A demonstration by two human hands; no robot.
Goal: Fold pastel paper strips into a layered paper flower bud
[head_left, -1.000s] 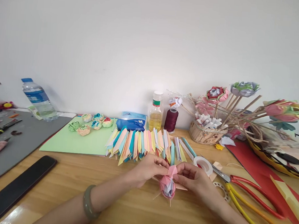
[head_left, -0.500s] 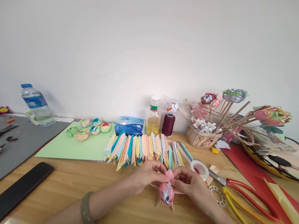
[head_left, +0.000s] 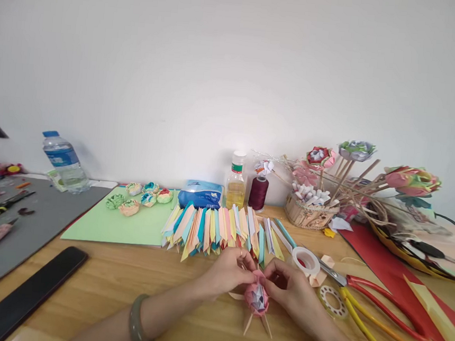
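A small pink and white folded paper flower is held just above the wooden table at the lower centre, with two thin pale legs or sticks pointing down from it. My left hand pinches the pink paper at its top from the left. From the right, my right hand has thumb and index finger closed on the same pink paper. The fingertips of both hands nearly meet there. Part of a pale strip shows below my left hand.
Folded paper strips lie behind the hands. Scissors, a tape roll and a perforated ring are to the right. A dark phone-like slab lies left; a basket and bottle stand behind.
The view has shifted slightly. The paper flower is a little lower, its legs show more fully, and both hands have shifted with it, fingers still on its top.
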